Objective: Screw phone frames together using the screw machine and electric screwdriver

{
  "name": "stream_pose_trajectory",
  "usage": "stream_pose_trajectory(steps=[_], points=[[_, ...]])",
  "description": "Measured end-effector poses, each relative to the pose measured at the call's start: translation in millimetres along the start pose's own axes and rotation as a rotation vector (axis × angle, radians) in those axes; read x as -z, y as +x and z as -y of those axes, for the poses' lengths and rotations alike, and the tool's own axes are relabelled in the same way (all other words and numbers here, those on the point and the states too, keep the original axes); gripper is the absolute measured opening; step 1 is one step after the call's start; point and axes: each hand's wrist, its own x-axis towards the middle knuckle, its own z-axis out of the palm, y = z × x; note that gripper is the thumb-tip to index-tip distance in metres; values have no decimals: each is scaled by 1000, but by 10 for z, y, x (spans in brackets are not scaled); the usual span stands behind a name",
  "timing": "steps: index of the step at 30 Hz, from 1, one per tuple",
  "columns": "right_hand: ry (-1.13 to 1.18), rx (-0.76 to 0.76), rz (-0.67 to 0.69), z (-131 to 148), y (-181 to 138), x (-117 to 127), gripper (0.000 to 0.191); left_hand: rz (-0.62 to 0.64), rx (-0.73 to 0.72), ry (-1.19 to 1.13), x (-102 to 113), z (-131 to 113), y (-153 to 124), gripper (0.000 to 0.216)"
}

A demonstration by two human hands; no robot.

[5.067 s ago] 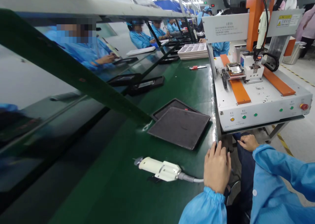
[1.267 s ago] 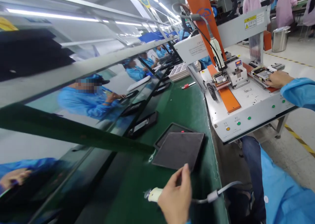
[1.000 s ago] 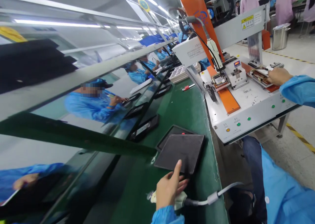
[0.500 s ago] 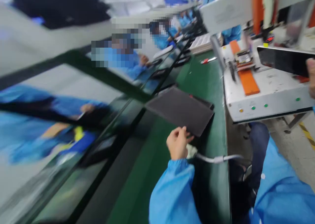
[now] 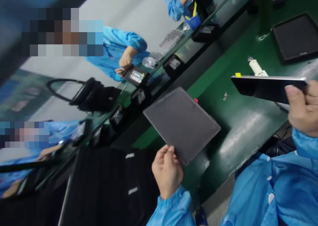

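My left hand (image 5: 168, 173) pinches the lower corner of a thin, dark grey rectangular sheet (image 5: 182, 125), held tilted above the green bench (image 5: 238, 130). At the right, my right hand (image 5: 303, 108) grips one end of a flat device with a glossy black screen (image 5: 263, 88) and a light edge. A yellow tab (image 5: 238, 75) sticks out at its far end. Beyond the device, a cream-coloured tool with a metal tip (image 5: 256, 67) shows in part. Its lower end is hidden behind the device.
A black framed tablet-like panel (image 5: 296, 37) lies at the bench's far right, beside a green post (image 5: 264, 17). Black boxes (image 5: 174, 64) line the conveyor across from me. Co-workers in blue sleeves (image 5: 135, 40) work beyond it. A large black case-like object (image 5: 106, 186) stands at lower left.
My view has swung left, taking the white machine out of sight. Both hands still hold the sheet and the device. The device now appears over the green bench.
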Motion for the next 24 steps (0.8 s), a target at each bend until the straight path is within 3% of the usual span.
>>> stream_pose_trajectory(steps=[4, 7, 9, 13, 14, 16, 19, 24], points=[[210, 171, 171, 194, -171, -370, 18, 33, 178, 93, 389, 513, -164, 44], [360, 274, 312, 314, -359, -557, 20, -33, 80, 226, 414, 540, -262, 47], [478, 407, 388, 401, -517, -676, 26, 1, -7, 191, 309, 430, -328, 50], [642, 642, 549, 553, -861, -895, 31, 481, 164, -323, -148, 219, -429, 59], [646, 672, 607, 566, -930, -933, 32, 539, 191, -412, -274, 203, -428, 56], [624, 695, 710, 537, -1025, -975, 33, 526, 172, -510, -477, 213, -384, 46], [528, 539, 758, 364, -1040, -975, 35, 433, 106, -583, -613, 275, -259, 42], [524, -71, 768, 109, -931, -966, 32, 416, 73, -604, -589, 321, -129, 43]])
